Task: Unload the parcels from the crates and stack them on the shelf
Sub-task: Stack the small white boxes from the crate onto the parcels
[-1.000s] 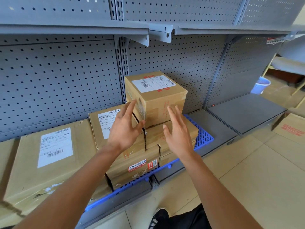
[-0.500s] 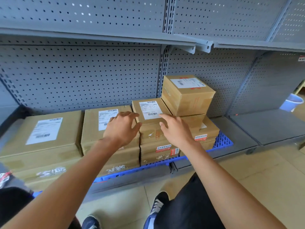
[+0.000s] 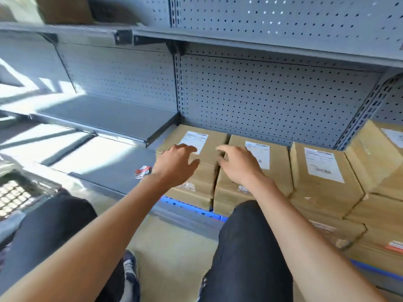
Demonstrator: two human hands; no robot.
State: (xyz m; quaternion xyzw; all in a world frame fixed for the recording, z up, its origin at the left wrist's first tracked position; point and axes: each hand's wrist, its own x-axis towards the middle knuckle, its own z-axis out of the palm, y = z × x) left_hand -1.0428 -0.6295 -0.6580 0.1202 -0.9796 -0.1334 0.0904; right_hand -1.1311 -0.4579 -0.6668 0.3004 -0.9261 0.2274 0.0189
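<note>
A row of brown cardboard parcels with white labels stands on the bottom shelf: a leftmost parcel (image 3: 202,147), a second parcel (image 3: 274,168) and a third parcel (image 3: 322,182), with more stacked at the far right (image 3: 375,158). My left hand (image 3: 174,166) hovers in front of the leftmost parcel with loosely curled fingers and holds nothing. My right hand (image 3: 237,166) is over the second parcel's front top edge, fingers bent and empty. Whether either hand touches a parcel is unclear.
A blue plastic pallet (image 3: 187,204) lies under the parcels. Left of them a grey shelf board (image 3: 104,116) is bare. A dark mesh crate (image 3: 19,192) is at the far left by my knees. Perforated grey back panels (image 3: 261,99) rise behind, with an upper shelf (image 3: 218,38) overhead.
My view has swung left along the shelf, away from the stacked parcels. Both hands moved left with it and now hang over the leftmost parcels, still empty.
</note>
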